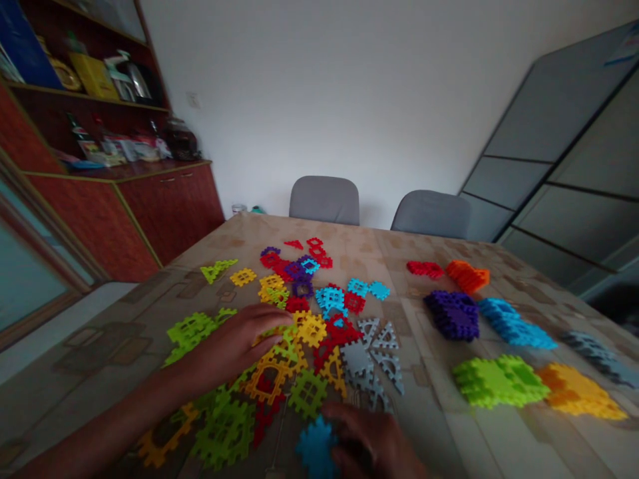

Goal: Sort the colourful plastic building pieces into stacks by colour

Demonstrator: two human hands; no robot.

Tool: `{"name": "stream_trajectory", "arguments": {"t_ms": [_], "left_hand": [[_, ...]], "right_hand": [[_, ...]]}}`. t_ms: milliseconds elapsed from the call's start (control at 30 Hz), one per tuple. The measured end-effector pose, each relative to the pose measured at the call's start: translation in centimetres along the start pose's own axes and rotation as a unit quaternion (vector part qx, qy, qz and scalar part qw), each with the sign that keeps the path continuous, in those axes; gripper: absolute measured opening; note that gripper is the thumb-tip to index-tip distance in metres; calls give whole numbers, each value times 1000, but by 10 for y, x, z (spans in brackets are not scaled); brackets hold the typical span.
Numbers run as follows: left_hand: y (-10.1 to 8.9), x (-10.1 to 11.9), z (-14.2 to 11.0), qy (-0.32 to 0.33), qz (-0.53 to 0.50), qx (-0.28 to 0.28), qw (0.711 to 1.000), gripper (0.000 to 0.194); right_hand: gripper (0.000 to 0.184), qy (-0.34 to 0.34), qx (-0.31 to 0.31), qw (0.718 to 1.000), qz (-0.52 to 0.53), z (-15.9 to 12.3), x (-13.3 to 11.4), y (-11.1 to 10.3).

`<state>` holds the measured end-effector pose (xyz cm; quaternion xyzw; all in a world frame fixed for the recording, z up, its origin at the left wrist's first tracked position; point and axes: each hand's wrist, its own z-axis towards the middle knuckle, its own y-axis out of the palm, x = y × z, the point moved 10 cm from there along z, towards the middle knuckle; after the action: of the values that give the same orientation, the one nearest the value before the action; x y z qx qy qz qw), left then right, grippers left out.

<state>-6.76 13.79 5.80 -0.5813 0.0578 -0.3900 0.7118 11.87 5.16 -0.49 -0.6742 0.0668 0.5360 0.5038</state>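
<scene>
On the table [359, 246], with piece handling apparently the step in hand, I pinch a blue piece [317, 448] in my right hand [382, 439] beside the pile [310, 328], my left hand [257, 331] lies over the pile, grip unclear, and the next move calls for firm fingertips.

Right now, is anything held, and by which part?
The right hand grips a blue piece by its right edge; whether the left hand holds anything cannot be told.
</scene>
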Motion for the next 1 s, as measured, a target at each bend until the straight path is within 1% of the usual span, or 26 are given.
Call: {"name": "stream_trajectory", "arguments": {"t_ms": [67, 100, 167, 233, 300, 333, 400, 467, 533, 567, 600, 667, 733, 800, 900, 1000], "left_hand": [[2, 2, 4, -3, -1, 5, 1000, 31], [3, 2, 4, -2, -4, 4, 1000, 30], [5, 2, -1, 2, -10, -2, 1000, 30], [5, 0, -9, 2, -13, -5, 1000, 28], [0, -8, -17, -8, -13, -5, 1000, 27], [-5, -13, -20, -16, -12, -1, 1000, 27], [-17, -23, -24, -30, -11, 2, 999, 28], [-29, -29, -27, -35, -12, 0, 999, 30], [-36, -30, -33, -33, -18, -13, 999, 32], [-37, -28, -38, -34, -22, -23, 999, 33], [-36, -27, -44, -38, -24, -34, 998, 34], [-28, -19, -60, -31, -30, -68, 997, 42], [-13, -9, -80, -16, -34, -106, 994, 56], [2, -4, -100, -9, -27, -138, 990, 72], [15, -5, -118, -14, 9, -145, 989, 86], [17, -3, -121, -4, 29, -130, 991, 90]], "right_hand": [[36, 0, -9, 998, -57, 0, -1, 1], [33, -1, -1, 996, -91, 0, -3, -4], [28, 10, 34, 989, -144, -1, -5, -20], [27, 26, 59, 984, -165, -2, -7, -36], [26, 24, 56, 983, -174, -2, -11, -41], [25, 11, 42, 983, -178, -1, -15, -39], [27, -34, -2, 982, -187, 1, -24, -26], [35, -85, -36, 975, -202, 3, -32, -10], [42, -113, -46, 967, -222, 4, -34, 0], [43, -114, -48, 965, -231, 5, -33, 3], [44, -107, -50, 965, -235, 6, -31, 5], [44, -78, -60, 968, -231, 8, -25, 6], [41, -52, -70, 971, -224, 9, -22, 4], [40, -43, -83, 972, -217, 10, -21, 3], [50, -49, -102, 972, -206, 11, -23, 5], [59, -44, -104, 975, -190, 11, -23, 4]]}}
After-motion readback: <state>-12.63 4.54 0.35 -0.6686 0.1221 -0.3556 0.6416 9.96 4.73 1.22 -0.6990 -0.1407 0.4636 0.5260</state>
